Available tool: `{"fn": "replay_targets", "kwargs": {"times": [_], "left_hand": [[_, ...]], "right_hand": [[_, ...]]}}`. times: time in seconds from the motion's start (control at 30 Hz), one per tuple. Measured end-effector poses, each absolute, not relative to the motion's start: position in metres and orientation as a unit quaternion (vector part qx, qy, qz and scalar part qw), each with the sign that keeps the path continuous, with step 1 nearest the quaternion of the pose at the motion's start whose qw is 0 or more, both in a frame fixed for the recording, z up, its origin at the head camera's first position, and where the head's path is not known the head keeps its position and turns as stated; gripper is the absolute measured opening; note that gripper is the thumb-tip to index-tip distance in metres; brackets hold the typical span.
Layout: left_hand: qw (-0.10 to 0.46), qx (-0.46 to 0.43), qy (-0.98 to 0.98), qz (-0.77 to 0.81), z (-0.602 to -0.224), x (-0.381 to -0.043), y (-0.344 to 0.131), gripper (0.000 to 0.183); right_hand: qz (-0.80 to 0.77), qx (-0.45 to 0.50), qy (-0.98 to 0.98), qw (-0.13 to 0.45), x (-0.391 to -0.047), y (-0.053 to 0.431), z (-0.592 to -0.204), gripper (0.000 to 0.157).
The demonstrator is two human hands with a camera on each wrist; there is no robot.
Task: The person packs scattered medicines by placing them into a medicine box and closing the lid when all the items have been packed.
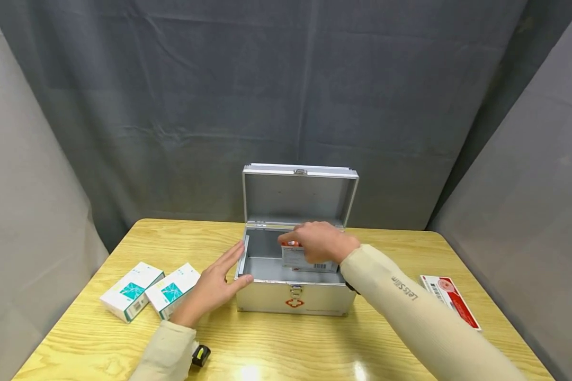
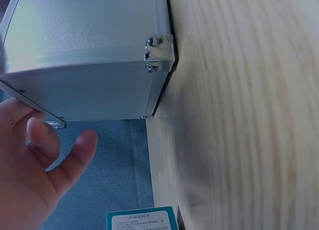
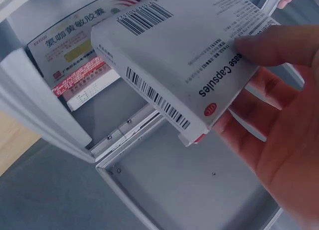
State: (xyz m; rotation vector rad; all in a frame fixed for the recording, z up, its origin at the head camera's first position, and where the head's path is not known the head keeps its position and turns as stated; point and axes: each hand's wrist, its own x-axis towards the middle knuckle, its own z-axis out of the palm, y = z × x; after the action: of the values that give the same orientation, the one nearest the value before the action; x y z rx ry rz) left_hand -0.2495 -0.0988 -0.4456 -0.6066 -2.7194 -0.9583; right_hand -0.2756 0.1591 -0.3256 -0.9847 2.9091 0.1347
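Note:
An aluminium first-aid case (image 1: pixel 267 299) with a red cross emblem stands on the table, its lid (image 1: pixel 297 198) raised at the back. My right hand (image 1: pixel 321 241) grips a white capsule box (image 3: pixel 174 55) between thumb and fingers, over the right part of the case's opening. In the right wrist view, a medicine box (image 3: pixel 82 40) with Chinese print and other thin red-and-white packs lie inside the case. At the case's left rim rests my left hand (image 1: pixel 214 288), with extended fingers touching the edge and nothing in its grasp.
Two white boxes with green patterns, a left one (image 1: pixel 132 291) and a right one (image 1: pixel 173 290), lie left of the case on the wooden table (image 1: pixel 276 349). A red-and-white box (image 1: pixel 450 299) lies near the right edge. Grey curtain (image 1: pixel 195 106) hangs behind.

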Motion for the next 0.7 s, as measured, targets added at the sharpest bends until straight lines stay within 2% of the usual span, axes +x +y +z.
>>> {"fn": "replay_targets", "kwargs": {"times": [0.33, 0.57, 0.7], "left_hand": [[0.102, -0.204, -0.917, -0.327, -0.449, -0.250, -0.099, 0.073], [0.101, -0.204, -0.917, -0.326, -0.451, -0.247, -0.099, 0.071], [0.101, -0.199, -0.918, -0.328, -0.451, -0.242, -0.101, 0.071]], "right_hand": [[0.051, -0.324, 0.944, 0.033, -0.280, 0.154, -0.327, 0.075], [0.071, -0.332, 0.940, 0.012, -0.284, 0.161, -0.332, 0.071], [0.065, -0.337, 0.939, 0.022, -0.287, 0.159, -0.336, 0.069]]}}
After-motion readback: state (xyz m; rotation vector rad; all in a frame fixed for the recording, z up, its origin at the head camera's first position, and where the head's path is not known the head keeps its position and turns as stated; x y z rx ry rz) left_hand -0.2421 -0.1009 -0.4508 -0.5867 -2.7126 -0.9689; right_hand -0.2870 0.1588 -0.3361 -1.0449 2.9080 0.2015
